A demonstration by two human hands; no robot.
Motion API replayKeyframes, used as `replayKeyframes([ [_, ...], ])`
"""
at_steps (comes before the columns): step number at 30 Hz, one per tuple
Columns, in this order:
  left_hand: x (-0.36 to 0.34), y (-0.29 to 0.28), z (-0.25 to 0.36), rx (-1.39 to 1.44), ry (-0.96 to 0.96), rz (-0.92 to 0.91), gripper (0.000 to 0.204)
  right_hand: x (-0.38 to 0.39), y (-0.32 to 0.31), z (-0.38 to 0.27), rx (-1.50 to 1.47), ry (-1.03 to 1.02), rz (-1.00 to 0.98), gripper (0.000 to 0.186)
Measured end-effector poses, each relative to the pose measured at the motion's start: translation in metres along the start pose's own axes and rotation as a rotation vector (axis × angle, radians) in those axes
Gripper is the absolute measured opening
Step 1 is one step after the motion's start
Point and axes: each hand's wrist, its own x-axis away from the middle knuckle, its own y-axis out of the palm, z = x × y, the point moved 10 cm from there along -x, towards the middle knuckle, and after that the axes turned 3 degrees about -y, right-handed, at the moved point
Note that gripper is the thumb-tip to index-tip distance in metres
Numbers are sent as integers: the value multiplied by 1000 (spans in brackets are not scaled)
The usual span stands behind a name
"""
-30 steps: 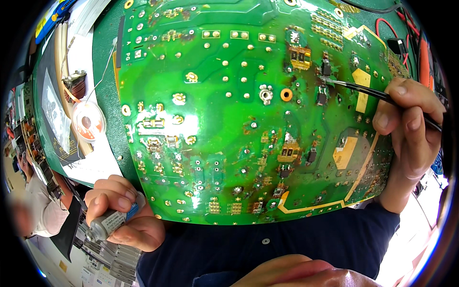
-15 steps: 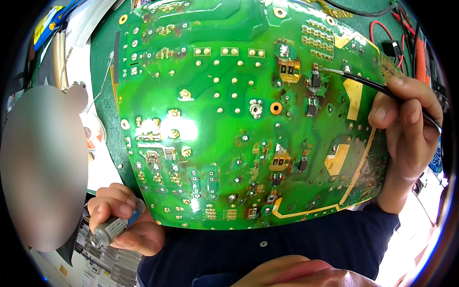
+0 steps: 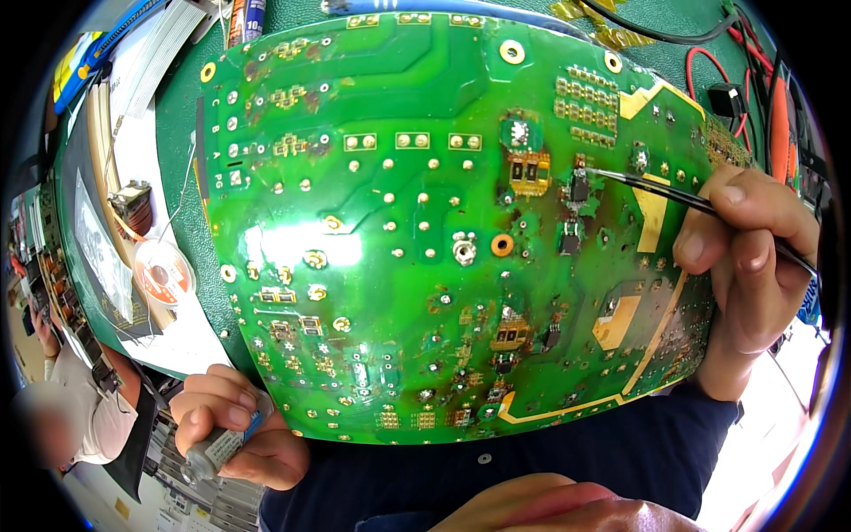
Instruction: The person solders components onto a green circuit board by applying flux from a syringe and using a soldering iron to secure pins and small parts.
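Right hand [image 3: 749, 257] at the right edge of the view, fingers pinched together around thin black metal tweezers [image 3: 656, 191]; the tweezer tips reach left and rest at a small black square chip [image 3: 579, 187] on the upper right part of the large green printed circuit board [image 3: 417, 239]. Left hand [image 3: 235, 426] at the lower left, just below the board's bottom edge, fingers curled shut around a small grey cylindrical tool [image 3: 208, 454] with a bit of blue showing beside it; what kind of tool it is cannot be told. The board fills most of the view, solder side up, tilted toward the camera, with a bright glare patch left of centre, gold-coloured bare pads near the right edge and many small solder points. A second black chip [image 3: 570, 238] sits just below the first. Left of the board, on a white sheet of paper [image 3: 146, 160], lies a clear round spool with an orange centre [image 3: 161, 273], and above it a small wound component with copper wire [image 3: 131, 202]. Under everything a dark green bench mat [image 3: 177, 115]. At the upper right, red and black wires [image 3: 709, 66] run behind the board. Another person in a white sleeve [image 3: 84, 417] shows at the lower left rim.
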Motion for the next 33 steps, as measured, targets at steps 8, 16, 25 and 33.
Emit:
replayKeyframes([
  [8, -1, 3, 2, -28, -7, -10, 42, -2, -1, 0, -9, -12, 29, 31],
  [16, 0, 4, 2, -37, -7, -16, 42, -3, -2, -1, 4, -29, 35, 31],
  [25, 0, 6, 3, -23, 0, -8, 42, 0, -5, -1, -12, -22, 54, 31],
  [33, 1, 4, 2, -15, 7, -8, 42, 2, -3, -5, 24, -170, 76, 30],
])
